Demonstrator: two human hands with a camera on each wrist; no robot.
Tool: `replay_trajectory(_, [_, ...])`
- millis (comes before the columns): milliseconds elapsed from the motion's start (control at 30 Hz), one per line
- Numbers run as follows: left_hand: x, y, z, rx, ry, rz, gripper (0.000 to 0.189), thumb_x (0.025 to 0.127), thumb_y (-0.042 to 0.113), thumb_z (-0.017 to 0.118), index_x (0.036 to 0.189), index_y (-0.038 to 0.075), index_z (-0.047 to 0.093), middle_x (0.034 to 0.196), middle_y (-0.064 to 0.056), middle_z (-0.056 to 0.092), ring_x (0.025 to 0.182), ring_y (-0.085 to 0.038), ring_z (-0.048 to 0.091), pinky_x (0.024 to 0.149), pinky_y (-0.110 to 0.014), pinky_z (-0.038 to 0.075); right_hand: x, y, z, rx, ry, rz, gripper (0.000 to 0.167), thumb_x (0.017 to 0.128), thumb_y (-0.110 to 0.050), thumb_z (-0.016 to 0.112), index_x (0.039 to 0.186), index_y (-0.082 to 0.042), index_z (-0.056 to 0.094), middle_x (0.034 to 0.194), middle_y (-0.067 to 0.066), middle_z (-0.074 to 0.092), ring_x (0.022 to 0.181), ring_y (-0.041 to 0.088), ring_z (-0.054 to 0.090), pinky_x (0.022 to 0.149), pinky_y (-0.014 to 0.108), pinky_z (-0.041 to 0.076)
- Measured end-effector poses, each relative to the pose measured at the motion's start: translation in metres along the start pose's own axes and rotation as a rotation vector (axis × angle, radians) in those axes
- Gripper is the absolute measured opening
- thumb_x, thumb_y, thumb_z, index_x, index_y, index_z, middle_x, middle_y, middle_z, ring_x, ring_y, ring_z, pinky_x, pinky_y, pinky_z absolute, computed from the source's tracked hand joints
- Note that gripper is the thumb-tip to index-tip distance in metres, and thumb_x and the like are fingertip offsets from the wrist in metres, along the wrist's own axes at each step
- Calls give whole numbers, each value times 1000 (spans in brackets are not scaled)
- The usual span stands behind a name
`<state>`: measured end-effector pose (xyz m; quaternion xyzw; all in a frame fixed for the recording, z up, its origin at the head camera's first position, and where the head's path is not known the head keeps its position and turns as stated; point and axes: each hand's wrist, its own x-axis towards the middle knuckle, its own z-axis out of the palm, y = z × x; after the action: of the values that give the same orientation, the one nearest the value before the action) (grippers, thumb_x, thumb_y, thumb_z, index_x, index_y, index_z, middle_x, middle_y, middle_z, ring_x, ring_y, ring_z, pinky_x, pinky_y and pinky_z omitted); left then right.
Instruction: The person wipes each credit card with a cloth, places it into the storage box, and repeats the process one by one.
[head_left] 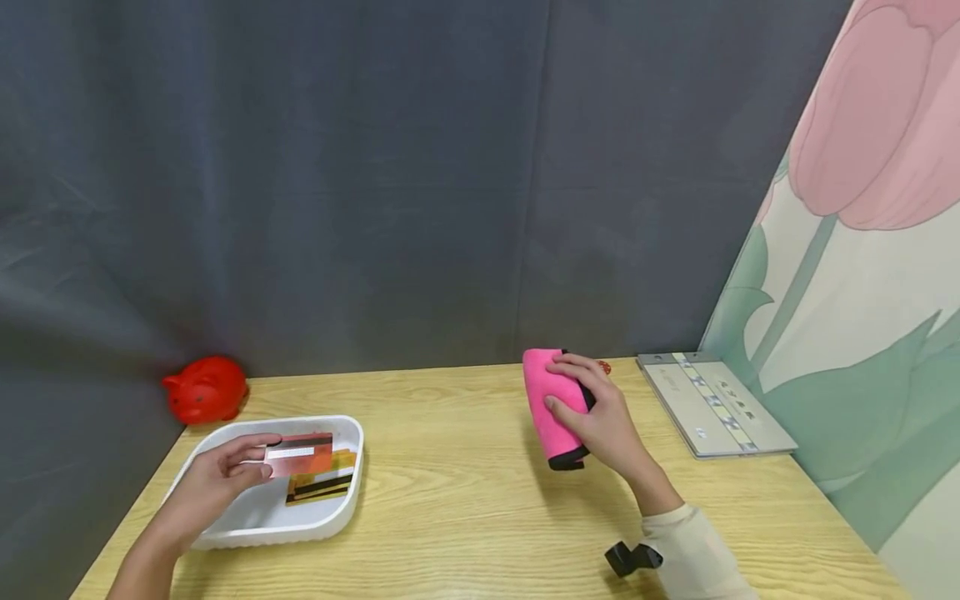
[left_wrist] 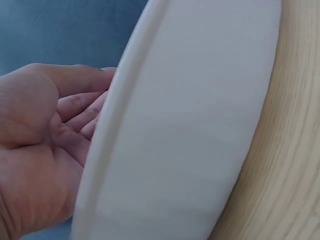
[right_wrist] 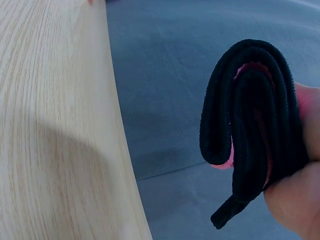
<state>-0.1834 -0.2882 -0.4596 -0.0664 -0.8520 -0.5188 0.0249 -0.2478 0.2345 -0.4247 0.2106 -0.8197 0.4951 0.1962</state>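
My left hand [head_left: 213, 483] pinches a see-through red card [head_left: 303, 461] with a dark stripe and a white strip. The card is held over a white plastic basin [head_left: 341, 518], with yellow cards [head_left: 324, 485] with black stripes lying inside it. In the left wrist view the basin's outer wall [left_wrist: 185, 115] hides the fingertips and the card. My right hand [head_left: 606, 421] grips a folded pink towel [head_left: 546, 398] with black edging, raised above the table. The right wrist view shows the towel's layered black edge [right_wrist: 250, 120] end-on, with a small loop hanging below.
A red piggy bank [head_left: 206, 390] stands behind the basin at the far left. A grey spiral-bound calendar [head_left: 712, 404] lies at the back right. A small red object [head_left: 604, 367] shows behind my right hand. A dark curtain [head_left: 420, 192] hangs along the table's back edge.
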Motion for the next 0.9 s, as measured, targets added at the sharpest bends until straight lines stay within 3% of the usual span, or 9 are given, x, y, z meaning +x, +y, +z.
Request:
replay_trajectory(200, [8, -1, 5, -27, -50, 37, 44, 96, 3, 70, 135, -13, 57, 104, 8, 73, 90, -2, 72, 79, -18, 61, 0, 1, 0, -8, 3, 15, 41, 90, -10, 80, 128, -17, 71, 144, 3, 58, 127, 7, 53, 87, 13, 51])
replay_trajectory(367, [14, -3, 11, -24, -100, -25, 45, 96, 4, 70, 136, -12, 57, 112, -9, 71, 91, -3, 70, 80, -19, 61, -1, 1, 2, -17, -8, 27, 40, 90, -11, 80, 129, -17, 71, 144, 3, 58, 128, 8, 53, 86, 15, 52])
replay_trajectory(533, [20, -5, 14, 4, -137, -14, 39, 100, 3, 64, 136, -10, 58, 119, -22, 67, 93, -1, 67, 81, -20, 61, -1, 1, 4, -23, -9, 26, 40, 89, -11, 81, 128, -16, 71, 143, 4, 59, 128, 5, 52, 88, 13, 50])
replay_trajectory(900, [31, -9, 22, -19, -212, 50, 36, 102, 3, 60, 134, -14, 57, 111, -13, 69, 90, -1, 66, 81, -20, 61, 1, 4, 6, -48, -9, 15, 41, 88, -8, 81, 127, -15, 71, 142, 4, 60, 132, 15, 52, 94, 8, 45])
